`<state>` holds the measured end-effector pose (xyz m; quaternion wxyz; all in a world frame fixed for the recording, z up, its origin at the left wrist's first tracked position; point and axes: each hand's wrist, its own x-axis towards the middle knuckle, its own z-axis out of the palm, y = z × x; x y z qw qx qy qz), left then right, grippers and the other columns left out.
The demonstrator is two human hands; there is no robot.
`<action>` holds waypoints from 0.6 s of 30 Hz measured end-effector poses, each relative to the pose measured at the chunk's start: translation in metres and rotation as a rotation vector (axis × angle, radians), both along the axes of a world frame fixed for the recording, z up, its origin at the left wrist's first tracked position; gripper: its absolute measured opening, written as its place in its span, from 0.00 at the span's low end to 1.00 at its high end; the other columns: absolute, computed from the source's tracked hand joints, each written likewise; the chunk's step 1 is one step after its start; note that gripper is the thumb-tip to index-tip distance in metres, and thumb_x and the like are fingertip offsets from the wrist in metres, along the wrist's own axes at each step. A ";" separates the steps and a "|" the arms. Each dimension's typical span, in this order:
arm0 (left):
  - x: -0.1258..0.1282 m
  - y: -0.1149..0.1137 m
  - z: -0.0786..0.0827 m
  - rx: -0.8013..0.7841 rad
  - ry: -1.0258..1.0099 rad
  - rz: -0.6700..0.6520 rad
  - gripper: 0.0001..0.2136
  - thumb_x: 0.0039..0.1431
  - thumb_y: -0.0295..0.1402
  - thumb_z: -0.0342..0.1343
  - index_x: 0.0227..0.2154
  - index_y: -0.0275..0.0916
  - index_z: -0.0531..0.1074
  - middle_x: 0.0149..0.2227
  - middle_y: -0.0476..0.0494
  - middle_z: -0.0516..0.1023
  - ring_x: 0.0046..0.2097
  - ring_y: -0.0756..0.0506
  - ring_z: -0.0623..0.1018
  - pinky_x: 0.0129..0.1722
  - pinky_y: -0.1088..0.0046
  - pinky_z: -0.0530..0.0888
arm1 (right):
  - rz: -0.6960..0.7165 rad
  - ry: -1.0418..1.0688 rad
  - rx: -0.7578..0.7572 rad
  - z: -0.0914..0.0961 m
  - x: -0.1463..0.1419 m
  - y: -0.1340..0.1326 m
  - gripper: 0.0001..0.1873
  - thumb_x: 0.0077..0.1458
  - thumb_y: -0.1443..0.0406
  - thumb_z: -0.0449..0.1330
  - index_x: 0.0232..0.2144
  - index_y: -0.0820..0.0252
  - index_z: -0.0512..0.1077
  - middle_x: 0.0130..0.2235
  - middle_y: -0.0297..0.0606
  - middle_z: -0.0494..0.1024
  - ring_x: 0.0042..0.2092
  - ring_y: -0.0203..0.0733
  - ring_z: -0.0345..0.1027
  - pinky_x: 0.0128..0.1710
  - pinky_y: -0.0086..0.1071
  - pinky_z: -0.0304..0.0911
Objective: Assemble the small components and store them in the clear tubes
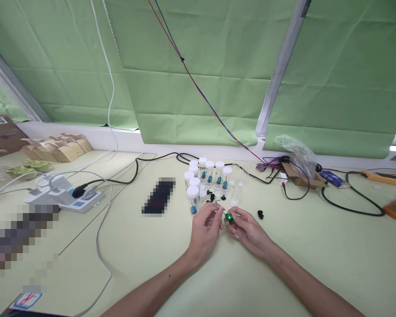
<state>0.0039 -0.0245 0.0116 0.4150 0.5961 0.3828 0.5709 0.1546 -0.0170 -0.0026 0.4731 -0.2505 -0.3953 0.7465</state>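
Note:
A small shiny green piece (229, 218) is pinched between the thumb and fingers of my right hand (247, 229). A thin stem runs from it toward the closed fingertips of my left hand (207, 226), which seem to grip its end; the fingers partly hide it. Just beyond my hands stand several clear tubes with white caps (193, 193), with blue pieces on thin stems inside. An uncapped clear tube (237, 193) stands behind my right hand. Small black parts (212, 197) lie between the tubes and my left hand, and another black part (260, 214) lies to the right.
A power strip (81, 200) with plugs and white cables occupies the left side. A dark pixelated rectangle (158, 197) lies left of the tubes. Open cardboard boxes (61, 147) stand at the back left. Back right are a small box with a plastic bag (297, 152) and black cables (353, 213).

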 end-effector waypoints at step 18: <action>0.001 0.001 0.003 -0.050 0.147 -0.162 0.12 0.62 0.37 0.51 0.39 0.40 0.78 0.40 0.39 0.74 0.36 0.46 0.74 0.27 0.75 0.71 | 0.025 0.054 -0.116 -0.007 -0.003 0.002 0.11 0.53 0.61 0.64 0.37 0.61 0.71 0.27 0.31 0.63 0.23 0.30 0.49 0.22 0.27 0.47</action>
